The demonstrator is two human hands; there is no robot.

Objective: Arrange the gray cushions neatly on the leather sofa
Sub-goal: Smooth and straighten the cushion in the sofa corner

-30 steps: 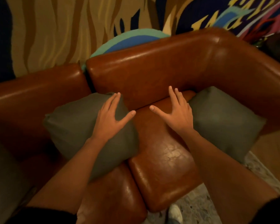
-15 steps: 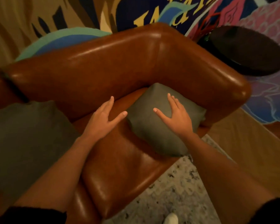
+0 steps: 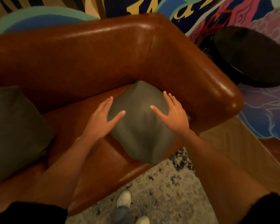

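Gray cushion [image 3: 141,135], corner of leather sofa [image 3: 103,59]: left hand [image 3: 102,120] and right hand [image 3: 174,115] flank it, fingers straight, grasping nothing. Step: straightening. Next, probably: nudge it square against the backrest.

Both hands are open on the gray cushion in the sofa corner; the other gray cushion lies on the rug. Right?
No. The head view shows the other gray cushion on the sofa seat, not the rug. The left hand and right hand are open on the corner cushion.

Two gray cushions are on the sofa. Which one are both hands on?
The corner cushion, between left hand and right hand; the left-edge cushion lies untouched.
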